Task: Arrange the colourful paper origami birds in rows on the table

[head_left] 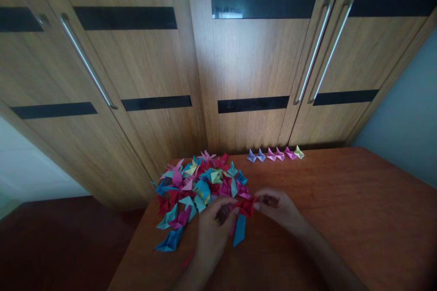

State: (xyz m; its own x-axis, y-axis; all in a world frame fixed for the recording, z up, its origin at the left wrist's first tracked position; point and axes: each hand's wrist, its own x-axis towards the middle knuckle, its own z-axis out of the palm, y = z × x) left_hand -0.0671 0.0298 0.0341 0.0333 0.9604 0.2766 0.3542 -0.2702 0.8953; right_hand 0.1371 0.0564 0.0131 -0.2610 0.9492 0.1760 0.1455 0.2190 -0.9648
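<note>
A red folded-paper piece [246,207] is held between my two hands above the table. My left hand [215,225] pinches its left side between thumb and fingers. At its right side, my right hand [278,209] grips it with thumb and fingertips. Just below lies a blue paper piece [240,230] with a slanted end. Beside and behind my left hand spreads a pile of folded-paper pieces [203,186] in red, pink, blue, teal and pale yellow. Partly covered by my left forearm is a small red scrap [187,260].
At the table's back edge stands a row of several small folded-paper pieces [271,154], purple, pink and yellow. The brown wooden table [341,200] meets a wooden wardrobe [252,63] with long metal handles. A dark floor [68,241] shows at the left.
</note>
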